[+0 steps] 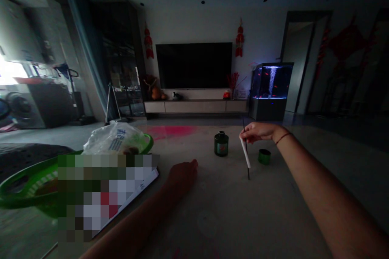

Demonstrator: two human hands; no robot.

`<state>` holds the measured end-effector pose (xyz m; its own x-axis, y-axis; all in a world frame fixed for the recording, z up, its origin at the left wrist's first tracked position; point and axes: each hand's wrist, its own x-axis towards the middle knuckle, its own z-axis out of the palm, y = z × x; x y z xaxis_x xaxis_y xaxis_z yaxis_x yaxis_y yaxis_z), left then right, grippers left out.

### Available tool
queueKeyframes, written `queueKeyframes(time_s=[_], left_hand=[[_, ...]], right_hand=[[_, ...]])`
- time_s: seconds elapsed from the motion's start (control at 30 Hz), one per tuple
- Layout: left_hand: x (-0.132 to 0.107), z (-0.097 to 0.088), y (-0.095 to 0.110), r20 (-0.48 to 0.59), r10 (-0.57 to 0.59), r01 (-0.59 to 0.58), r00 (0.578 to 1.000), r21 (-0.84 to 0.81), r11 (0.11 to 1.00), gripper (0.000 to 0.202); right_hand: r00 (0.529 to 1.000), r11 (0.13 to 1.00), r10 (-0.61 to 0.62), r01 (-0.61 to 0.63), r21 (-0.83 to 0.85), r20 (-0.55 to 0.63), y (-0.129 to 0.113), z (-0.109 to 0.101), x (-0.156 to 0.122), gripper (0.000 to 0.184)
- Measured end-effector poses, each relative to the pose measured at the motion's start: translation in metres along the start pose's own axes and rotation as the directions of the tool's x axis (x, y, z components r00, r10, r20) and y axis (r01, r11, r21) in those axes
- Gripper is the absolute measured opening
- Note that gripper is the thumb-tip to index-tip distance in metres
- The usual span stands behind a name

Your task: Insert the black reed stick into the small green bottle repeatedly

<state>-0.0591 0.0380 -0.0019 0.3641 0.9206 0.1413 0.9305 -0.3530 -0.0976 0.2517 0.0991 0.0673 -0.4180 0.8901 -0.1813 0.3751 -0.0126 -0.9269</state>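
Observation:
My right hand (258, 131) pinches a thin brush (245, 153) with a white handle, its dark tip pointing down at the table surface (219, 214). A dark green ink bottle (221, 144) stands open just left of that hand, and its green cap (264, 156) lies a little to the right below the hand. My left hand (182, 175) rests on the table with fingers curled, next to the corner of a white sheet or pad (142, 184). Nothing shows in its fingers.
A green basket (18, 186) with a white plastic bag (114, 139) sits at the left of the table. Beyond are a dark TV (194, 65) on the wall, a low cabinet (194, 106), a lit fish tank (271, 81) and a doorway at right.

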Motion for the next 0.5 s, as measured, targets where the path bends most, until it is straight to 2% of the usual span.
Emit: queueKeyframes(time_s=[0.1,0.27,0.33,0.4,0.5], left_hand=[[0.0,0.0,0.0,-0.017,0.004,-0.004,1.0,-0.011,1.0,0.031],[0.0,0.0,-0.001,-0.031,0.007,-0.008,1.0,-0.019,1.0,0.029],[0.0,0.0,-0.002,-0.036,0.013,-0.014,0.999,-0.022,1.0,0.029],[0.001,-0.001,-0.002,-0.027,0.019,-0.019,0.999,-0.022,1.0,0.031],[0.001,-0.001,-0.002,-0.021,0.024,-0.024,0.999,-0.013,1.0,0.032]], right_hand=[[0.994,0.99,0.109,-0.111,-0.087,-0.022,0.013,0.003,0.01,0.024],[0.979,0.939,0.186,-0.201,-0.279,-0.079,0.017,-0.001,0.011,0.026],[0.957,0.865,0.252,-0.288,-0.41,-0.141,0.014,-0.005,0.008,0.027],[0.914,0.75,0.343,-0.407,-0.521,-0.218,0.01,-0.007,0.004,0.028],[0.798,0.56,0.537,-0.58,-0.592,-0.275,0.008,-0.006,0.0,0.032]])
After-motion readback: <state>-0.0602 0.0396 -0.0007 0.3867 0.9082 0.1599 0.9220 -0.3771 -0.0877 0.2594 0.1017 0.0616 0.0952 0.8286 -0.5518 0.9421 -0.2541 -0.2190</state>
